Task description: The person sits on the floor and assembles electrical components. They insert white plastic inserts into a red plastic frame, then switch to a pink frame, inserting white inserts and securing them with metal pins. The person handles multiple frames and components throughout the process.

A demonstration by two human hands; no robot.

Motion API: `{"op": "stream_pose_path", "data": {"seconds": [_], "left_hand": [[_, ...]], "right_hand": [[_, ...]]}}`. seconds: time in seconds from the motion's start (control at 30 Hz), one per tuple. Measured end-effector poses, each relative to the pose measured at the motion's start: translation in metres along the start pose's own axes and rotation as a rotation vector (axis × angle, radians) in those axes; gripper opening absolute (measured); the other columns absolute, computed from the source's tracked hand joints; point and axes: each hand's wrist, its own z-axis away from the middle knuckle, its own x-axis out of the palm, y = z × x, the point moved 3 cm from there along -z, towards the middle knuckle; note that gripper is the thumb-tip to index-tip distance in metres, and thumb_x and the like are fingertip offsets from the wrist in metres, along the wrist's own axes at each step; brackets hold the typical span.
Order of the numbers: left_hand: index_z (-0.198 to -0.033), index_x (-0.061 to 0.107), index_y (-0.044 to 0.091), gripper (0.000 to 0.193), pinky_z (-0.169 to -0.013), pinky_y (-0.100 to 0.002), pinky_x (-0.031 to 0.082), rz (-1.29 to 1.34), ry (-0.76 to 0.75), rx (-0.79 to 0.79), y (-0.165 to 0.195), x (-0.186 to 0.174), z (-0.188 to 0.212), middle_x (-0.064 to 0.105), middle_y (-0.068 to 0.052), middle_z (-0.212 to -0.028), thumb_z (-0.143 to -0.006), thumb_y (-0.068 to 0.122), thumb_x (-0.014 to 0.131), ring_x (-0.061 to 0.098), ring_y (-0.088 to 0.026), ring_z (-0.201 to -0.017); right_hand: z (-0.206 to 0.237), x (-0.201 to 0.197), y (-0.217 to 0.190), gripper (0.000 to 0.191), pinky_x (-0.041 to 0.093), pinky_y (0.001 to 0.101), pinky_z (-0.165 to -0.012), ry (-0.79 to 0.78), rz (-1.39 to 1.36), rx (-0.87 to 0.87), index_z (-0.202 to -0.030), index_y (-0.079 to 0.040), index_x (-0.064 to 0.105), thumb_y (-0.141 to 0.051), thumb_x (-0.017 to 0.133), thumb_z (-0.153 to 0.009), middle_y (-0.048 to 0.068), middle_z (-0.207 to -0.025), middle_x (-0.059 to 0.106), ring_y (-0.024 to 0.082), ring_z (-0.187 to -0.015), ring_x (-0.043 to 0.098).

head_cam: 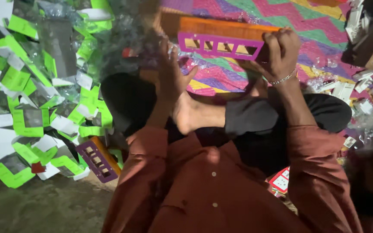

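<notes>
Your right hand (pixel 281 49) is clenching the right end of the purple and orange frame (pixel 221 41), holding it above the zigzag mat (pixel 316 26). Your left hand (pixel 171 73) is hovering open just below the frame's left end.

the long box (pixel 227 36) in the right hand (pixel 281 51) is orange along its top, with a purple front face cut by a row of windows that show yellowish inside. a second box (pixel 98 159) on the floor has the same purple windowed face and orange side. the mat (pixel 281 19) is woven in zigzag bands of pink, green, yellow and purple. the heap of cards (pixel 26 95) is bright green and white with grey panels. the shirt (pixel 212 185) is rust red with pale buttons; the trousers (pixel 281 114) are black. a silver bracelet (pixel 282 79) circles the right wrist. small white packets (pixel 346 88) lie on the mat's edge.
</notes>
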Motion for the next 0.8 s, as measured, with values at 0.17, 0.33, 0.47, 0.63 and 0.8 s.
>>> {"op": "stream_pose_path", "data": {"seconds": [0.17,0.33,0.47,0.63,0.8], "left_hand": [[-0.152,0.027,0.015,0.097,-0.122,-0.049,0.045,0.023,0.084,0.066,0.0,-0.009,0.008,0.029,-0.023,-0.162,-0.083,0.013,0.095,0.041,-0.046,-0.147],[-0.153,0.035,0.017,0.091,-0.121,-0.046,0.05,-0.011,0.02,0.008,-0.003,-0.011,0.014,0.031,-0.02,-0.161,-0.083,0.01,0.093,0.045,-0.044,-0.147],[-0.154,0.033,0.011,0.086,-0.119,-0.041,0.05,0.027,0.066,0.013,-0.006,-0.011,0.016,0.028,-0.024,-0.161,-0.091,0.013,0.092,0.042,-0.042,-0.148],[-0.152,0.04,0.005,0.078,-0.119,-0.042,0.05,0.45,0.087,-0.275,0.018,0.02,0.018,0.046,-0.021,-0.155,-0.09,0.013,0.087,0.052,-0.033,-0.142],[-0.153,0.036,-0.001,0.081,-0.113,-0.04,0.043,1.017,-0.045,-0.46,0.07,0.082,0.005,0.051,-0.019,-0.146,-0.089,0.015,0.084,0.051,-0.027,-0.137]], "right_hand": [[0.011,0.017,-0.009,0.075,0.046,0.053,-0.102,-0.026,-0.004,-0.033,-0.137,-0.001,0.056,-0.03,0.097,-0.081,0.018,-0.117,0.052,0.038,-0.111,0.056],[0.03,0.031,-0.005,0.084,0.043,0.0562,-0.105,-0.07,-0.037,-0.041,-0.145,0.001,0.052,-0.038,0.097,-0.086,0.021,-0.127,0.051,0.04,-0.121,0.052],[0.029,0.04,-0.004,0.096,0.038,0.0602,-0.109,0.013,-0.087,0.14,-0.146,0.002,0.047,-0.046,0.091,-0.075,0.021,-0.133,0.042,0.04,-0.131,0.043],[0.029,0.06,-0.014,0.089,0.041,0.0466,-0.116,0.339,-0.36,0.621,-0.147,-0.001,0.046,-0.026,0.093,-0.076,0.015,-0.136,0.043,0.03,-0.131,0.046],[0.057,0.101,-0.041,0.087,0.038,0.0411,-0.121,0.481,-0.52,0.938,-0.148,0.001,0.04,-0.013,0.092,-0.079,0.015,-0.142,0.049,0.028,-0.134,0.049]]}}
